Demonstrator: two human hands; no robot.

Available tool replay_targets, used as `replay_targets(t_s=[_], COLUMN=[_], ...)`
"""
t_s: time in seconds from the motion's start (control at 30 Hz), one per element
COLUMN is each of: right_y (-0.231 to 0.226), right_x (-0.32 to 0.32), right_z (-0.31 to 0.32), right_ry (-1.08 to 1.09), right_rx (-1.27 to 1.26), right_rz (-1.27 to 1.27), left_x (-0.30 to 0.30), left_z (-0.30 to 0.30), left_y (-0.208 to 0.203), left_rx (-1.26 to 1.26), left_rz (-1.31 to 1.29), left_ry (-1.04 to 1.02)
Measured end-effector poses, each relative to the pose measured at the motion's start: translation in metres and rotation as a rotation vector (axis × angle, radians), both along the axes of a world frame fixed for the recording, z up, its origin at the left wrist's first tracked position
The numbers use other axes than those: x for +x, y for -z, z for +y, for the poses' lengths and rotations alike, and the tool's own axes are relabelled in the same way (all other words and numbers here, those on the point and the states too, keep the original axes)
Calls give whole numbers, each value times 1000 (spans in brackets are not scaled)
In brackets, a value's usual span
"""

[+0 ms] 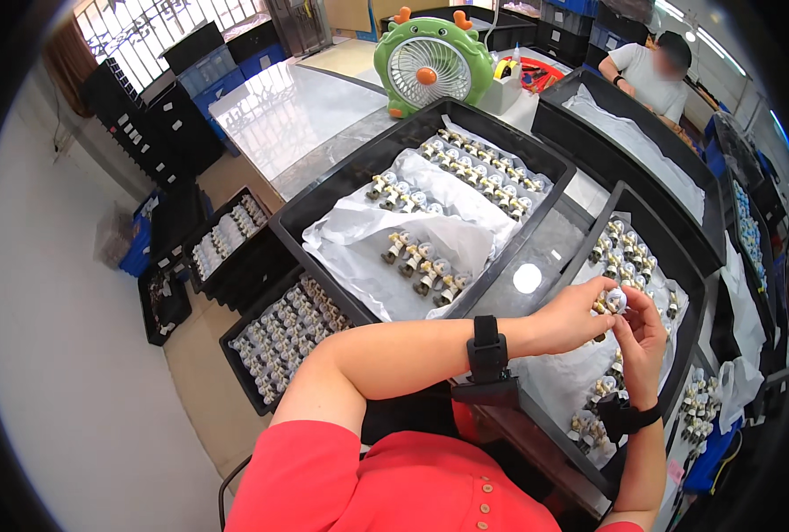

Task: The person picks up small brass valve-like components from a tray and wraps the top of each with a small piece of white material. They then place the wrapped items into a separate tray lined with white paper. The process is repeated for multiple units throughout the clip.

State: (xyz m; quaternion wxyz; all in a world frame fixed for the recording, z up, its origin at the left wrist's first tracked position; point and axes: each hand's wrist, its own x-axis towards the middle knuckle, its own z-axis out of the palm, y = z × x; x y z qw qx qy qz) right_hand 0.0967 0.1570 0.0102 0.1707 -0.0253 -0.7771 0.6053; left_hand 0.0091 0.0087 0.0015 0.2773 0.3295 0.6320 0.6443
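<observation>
Both of my hands meet over the right-hand black tray [558, 436], which is lined with white paper. A small figurine [616, 301] with a clear round head and cream and dark parts is pinched between them. My left hand [572, 312] reaches across from the left, its thumb and fingertips closed on the figurine. My right hand [644, 341] grips it from the other side with bent fingers. Rows of similar figurines [627, 253] lie in the tray beyond my hands, and more lie nearer me. My fingers partly cover the held figurine.
Another black tray [324, 277] holds figurines on white paper left of my hands. A green fan [430, 66] stands behind it. Filled trays [288, 341] sit low at the left. Beyond a long black bin [625, 151], another person [652, 84] works. More figurines [698, 408] lie at right.
</observation>
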Motion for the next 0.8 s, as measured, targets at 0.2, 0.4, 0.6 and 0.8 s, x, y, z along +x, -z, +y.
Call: replay_targets(t_s=[0.2,0.4,0.6,0.8], right_y=[-1,-1,0,-1], right_x=[1,0,0,2], right_z=[0,-1,0,-1], right_ry=[3,4,-4,-10], right_rx=[-5,13,4,11], right_rz=[0,2,-1,-5], left_x=[-1,-2,-2,-1], left_z=[-1,-1,0,-1], left_y=[-2,0,0,1], left_rx=[25,43,38,38], left_rz=[-115,-123,-129,-117], left_ry=[41,54,46,40])
